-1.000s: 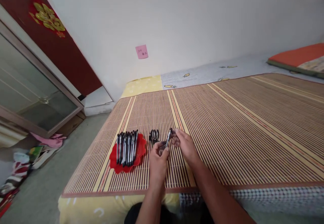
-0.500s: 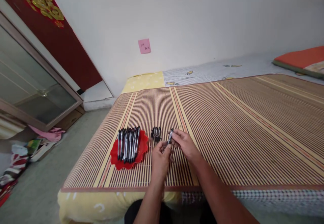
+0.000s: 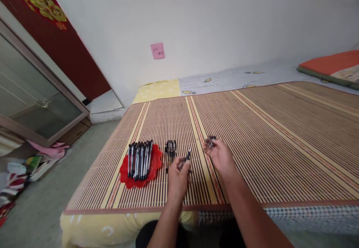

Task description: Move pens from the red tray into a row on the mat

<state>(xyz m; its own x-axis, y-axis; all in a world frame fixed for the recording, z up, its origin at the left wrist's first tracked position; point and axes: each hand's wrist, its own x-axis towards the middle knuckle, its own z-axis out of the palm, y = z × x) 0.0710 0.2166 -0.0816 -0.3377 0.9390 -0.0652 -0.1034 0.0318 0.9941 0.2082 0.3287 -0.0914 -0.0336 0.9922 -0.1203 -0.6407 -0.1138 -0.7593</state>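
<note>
1. From where I stand, the black pen is up in the air to the right of the red plate, as the person faces it, held over the mat.
2. The left hand has it pinched between thumb and fingers, low on the barrel; the lower end is hidden in the grip.
3. Its bare writing tip points away from the person, toward the wall beyond the plate. The long axis runs forward with a slight lean to the right, away from the plate; how steeply it tilts above the mat I can't tell.
4. Farther out on that same side of the plate, the right hand has its fingers bent around a small dark piece, which looks like the cap. Hand and pen are well apart.
5. Just beside the plate, between it and the pen, a few loose pens lie on the mat, partly hidden by the left hand, their long axes running toward the wall.
6. On the plate itself sits a row of pens, packed closely, most pointing toward the wall too, with their far ends past the rim.
</note>
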